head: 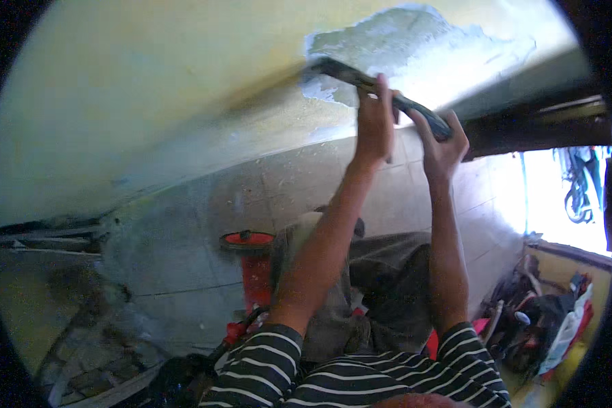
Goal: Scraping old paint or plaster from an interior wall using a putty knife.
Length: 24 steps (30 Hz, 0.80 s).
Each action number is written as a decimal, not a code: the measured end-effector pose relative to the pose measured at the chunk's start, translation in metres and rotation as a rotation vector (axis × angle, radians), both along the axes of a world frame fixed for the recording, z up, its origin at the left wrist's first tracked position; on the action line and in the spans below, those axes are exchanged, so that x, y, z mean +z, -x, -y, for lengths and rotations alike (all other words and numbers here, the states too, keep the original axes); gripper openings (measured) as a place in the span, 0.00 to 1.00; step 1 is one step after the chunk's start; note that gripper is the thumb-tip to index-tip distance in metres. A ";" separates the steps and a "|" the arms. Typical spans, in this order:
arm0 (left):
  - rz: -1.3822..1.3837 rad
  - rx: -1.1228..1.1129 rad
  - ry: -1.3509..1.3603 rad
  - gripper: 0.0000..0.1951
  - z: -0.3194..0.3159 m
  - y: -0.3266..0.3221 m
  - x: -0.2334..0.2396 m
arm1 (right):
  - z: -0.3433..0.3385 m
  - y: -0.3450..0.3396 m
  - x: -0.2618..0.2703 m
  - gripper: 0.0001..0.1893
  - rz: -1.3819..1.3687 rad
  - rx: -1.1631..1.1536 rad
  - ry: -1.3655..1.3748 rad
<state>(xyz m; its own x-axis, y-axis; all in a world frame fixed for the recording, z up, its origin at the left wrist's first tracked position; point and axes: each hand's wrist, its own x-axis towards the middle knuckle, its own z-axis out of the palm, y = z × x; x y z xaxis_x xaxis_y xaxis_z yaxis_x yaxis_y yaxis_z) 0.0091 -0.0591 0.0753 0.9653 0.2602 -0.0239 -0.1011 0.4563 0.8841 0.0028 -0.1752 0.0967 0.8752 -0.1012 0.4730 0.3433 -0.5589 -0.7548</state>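
Note:
In both hands I hold a long dark tool [347, 74], raised at a slant against the wall. Blur hides what kind of tool it is. My left hand [376, 122] grips it near the middle, and my right hand [441, 145] is closed round its near right end. The tool's far end lies at the left edge of a bare patch [413, 35], where paint has come off the pale yellow wall [148, 76]. Ragged paint edges surround that grey-white patch. Below my forearms are my bent legs in dark trousers [392, 260].
A red object with a round top [247, 240] stands on the tiled floor [178, 265] left of my legs. Small flakes dot the tiles near the wall. A mixed heap [530, 316] lies at right, below a bright doorway [545, 194] with a wheeled vehicle [579, 201] outside.

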 end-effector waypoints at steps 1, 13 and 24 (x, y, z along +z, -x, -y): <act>-0.037 0.014 0.101 0.25 0.007 -0.004 0.004 | 0.005 -0.003 -0.006 0.16 0.010 0.017 0.033; 0.081 0.102 0.439 0.22 -0.028 -0.002 0.006 | -0.043 0.004 0.006 0.14 -0.011 0.023 -0.009; 0.081 0.235 0.315 0.26 -0.015 -0.010 -0.003 | -0.037 -0.004 0.016 0.18 -0.126 0.030 0.076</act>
<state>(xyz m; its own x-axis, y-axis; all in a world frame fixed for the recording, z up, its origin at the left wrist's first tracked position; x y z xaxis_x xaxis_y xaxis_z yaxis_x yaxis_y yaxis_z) 0.0188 -0.0444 0.0719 0.8826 0.4657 -0.0645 -0.2980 0.6603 0.6894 0.0063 -0.1381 0.1124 0.9304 -0.0424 0.3642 0.2654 -0.6073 -0.7488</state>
